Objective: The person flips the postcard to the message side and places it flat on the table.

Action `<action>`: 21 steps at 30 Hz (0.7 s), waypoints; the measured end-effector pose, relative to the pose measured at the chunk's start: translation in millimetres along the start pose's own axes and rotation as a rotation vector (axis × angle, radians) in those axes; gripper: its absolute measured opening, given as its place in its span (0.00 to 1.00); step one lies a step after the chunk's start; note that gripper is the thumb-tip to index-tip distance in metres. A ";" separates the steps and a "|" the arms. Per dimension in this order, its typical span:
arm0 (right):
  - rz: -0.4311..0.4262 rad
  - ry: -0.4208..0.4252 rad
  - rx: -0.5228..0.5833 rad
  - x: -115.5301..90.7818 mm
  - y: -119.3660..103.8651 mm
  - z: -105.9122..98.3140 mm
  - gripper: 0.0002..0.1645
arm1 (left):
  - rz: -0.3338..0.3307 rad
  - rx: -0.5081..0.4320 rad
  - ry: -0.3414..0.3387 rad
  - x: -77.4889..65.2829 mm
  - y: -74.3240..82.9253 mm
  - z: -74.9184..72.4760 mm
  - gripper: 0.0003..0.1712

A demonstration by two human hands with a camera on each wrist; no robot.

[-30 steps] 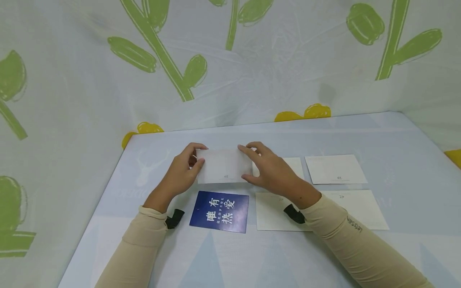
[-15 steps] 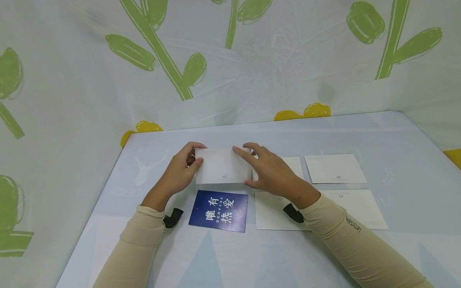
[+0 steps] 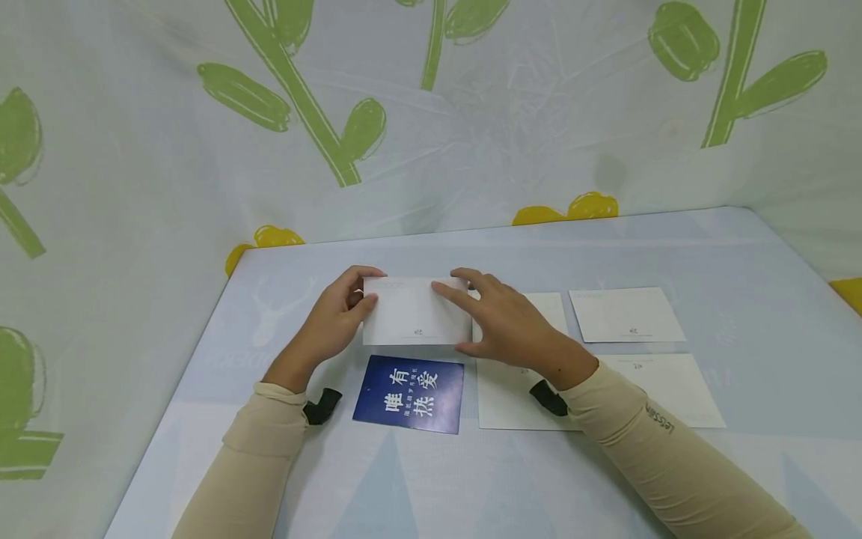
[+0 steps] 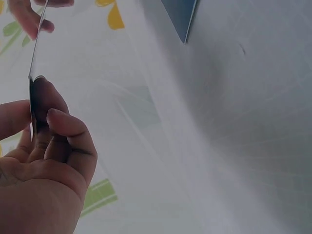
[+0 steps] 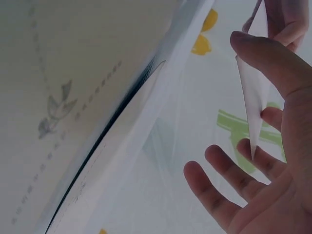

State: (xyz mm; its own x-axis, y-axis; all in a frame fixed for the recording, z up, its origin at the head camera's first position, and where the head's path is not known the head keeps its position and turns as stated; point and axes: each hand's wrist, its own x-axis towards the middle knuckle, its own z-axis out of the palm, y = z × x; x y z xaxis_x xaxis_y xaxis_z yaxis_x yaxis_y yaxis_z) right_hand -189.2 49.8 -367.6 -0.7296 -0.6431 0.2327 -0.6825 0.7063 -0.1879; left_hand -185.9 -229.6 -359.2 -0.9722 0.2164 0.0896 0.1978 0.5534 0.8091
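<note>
A white postcard [image 3: 407, 314] with a small printed mark near its lower edge is raised above the table, tilted toward me. My left hand [image 3: 334, 318] pinches its left end, thumb on the face and fingers behind, which the left wrist view shows edge-on with the hand [image 4: 51, 156]. At the right end, my right hand [image 3: 501, 318] touches it with spread fingers. In the right wrist view this hand [image 5: 270, 180] has the postcard [image 5: 253, 97] corner between index and middle finger, thumb by the edge. A blue postcard [image 3: 411, 395] with white characters lies nearer me.
Several white postcards lie to the right: one at the back right [image 3: 626, 316], one at the front right [image 3: 673, 393], others partly under my right hand and arm [image 3: 508, 404]. A pale patterned cloth covers the table [image 3: 761, 299]; a leaf-print curtain [image 3: 471, 135] hangs behind.
The held postcard has shifted slightly left and tilted a little more toward me. My right index finger has moved from its top edge onto its face. The postcards on the table stay put.
</note>
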 end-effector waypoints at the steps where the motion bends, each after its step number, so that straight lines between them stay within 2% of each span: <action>1: -0.006 0.005 -0.004 -0.1 0.4 0.4 0.58 | -0.003 -0.007 -0.002 0.1 -0.4 -0.1 0.20; 7: -0.018 0.018 -0.024 -0.9 2.4 1.3 0.57 | -0.021 -0.043 -0.006 0.7 0.4 -0.7 0.22; 15: 0.008 -0.001 -0.022 -1.5 1.8 1.4 0.53 | 0.000 -0.029 0.008 2.8 -1.1 -0.9 0.30; 21: 0.009 -0.002 -0.006 -1.5 1.8 2.7 0.52 | -0.034 -0.005 0.033 3.2 0.2 -1.7 0.30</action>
State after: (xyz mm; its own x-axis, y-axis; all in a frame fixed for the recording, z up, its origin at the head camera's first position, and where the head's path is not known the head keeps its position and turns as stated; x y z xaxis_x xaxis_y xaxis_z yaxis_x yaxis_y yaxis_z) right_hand -189.4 51.3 -370.9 -0.7357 -0.6374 0.2291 -0.6758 0.7137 -0.1844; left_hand -189.2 -230.1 -357.8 -0.9820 0.1708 0.0807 0.1637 0.5558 0.8151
